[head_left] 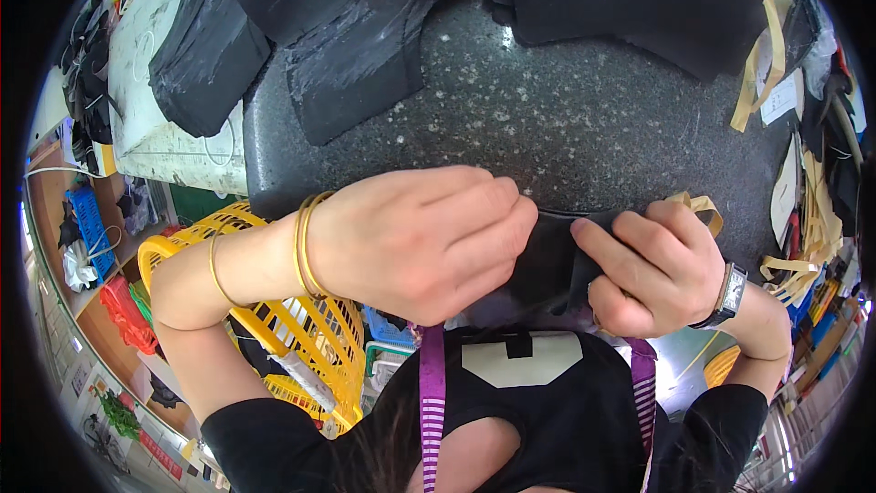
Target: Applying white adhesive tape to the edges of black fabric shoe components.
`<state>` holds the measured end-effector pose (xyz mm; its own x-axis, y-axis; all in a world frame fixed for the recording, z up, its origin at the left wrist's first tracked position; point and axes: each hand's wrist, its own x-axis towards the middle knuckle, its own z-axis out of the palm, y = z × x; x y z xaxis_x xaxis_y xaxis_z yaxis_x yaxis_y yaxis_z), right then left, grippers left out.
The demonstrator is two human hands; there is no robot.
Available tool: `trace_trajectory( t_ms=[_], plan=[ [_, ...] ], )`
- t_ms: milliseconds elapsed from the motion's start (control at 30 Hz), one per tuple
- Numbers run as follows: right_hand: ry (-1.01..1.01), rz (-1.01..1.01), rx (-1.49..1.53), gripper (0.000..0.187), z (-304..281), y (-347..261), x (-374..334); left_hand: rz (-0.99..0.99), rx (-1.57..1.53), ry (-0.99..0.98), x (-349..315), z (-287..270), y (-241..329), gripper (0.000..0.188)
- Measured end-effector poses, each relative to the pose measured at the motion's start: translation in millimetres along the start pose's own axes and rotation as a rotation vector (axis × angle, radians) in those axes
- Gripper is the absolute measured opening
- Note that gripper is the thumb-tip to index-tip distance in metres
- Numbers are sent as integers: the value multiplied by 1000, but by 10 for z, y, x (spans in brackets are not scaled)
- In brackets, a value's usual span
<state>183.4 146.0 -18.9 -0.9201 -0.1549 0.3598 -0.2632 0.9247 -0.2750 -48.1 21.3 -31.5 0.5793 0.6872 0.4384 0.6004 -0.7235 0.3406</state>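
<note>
A dark, thin piece of sheet material (546,269), maybe fabric or leather, spans the gap between my hands at the near edge of the speckled dark work surface (511,110). My left hand (424,242) is closed with its fingers curled over the piece's left end; the fingertips are hidden behind the knuckles. At the right end, my right hand (657,269) pinches the same piece, with bent fingers on top of it. A seam or folded edge runs along the top of the piece. Its lower part fades into the shadow in front of my black shirt.
Stacks of black cut pieces lie at the far left (356,82) and far right (630,5). Beige strips (762,59) hang at the right edge. A yellow plastic basket (338,338) stands below my left forearm. A worn white table (173,151) adjoins on the left.
</note>
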Motion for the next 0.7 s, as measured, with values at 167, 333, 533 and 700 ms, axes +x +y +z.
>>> trace_trajectory(
  t_ms=[167,333,533,700],
  plan=[
    [-45,-51,-33,15,-36,4,10,30,100,-29,-17,-27,69,16],
    [-180,32,-151,13,-93,-190,49,-219,169,-154,-13,-303,184,30],
    [-14,104,-64,18,-35,-159,47,-613,-494,122,214,110,504,57],
    [133,634,387,33,-97,1,-179,-609,-137,90,247,254,662,52]
  ],
)
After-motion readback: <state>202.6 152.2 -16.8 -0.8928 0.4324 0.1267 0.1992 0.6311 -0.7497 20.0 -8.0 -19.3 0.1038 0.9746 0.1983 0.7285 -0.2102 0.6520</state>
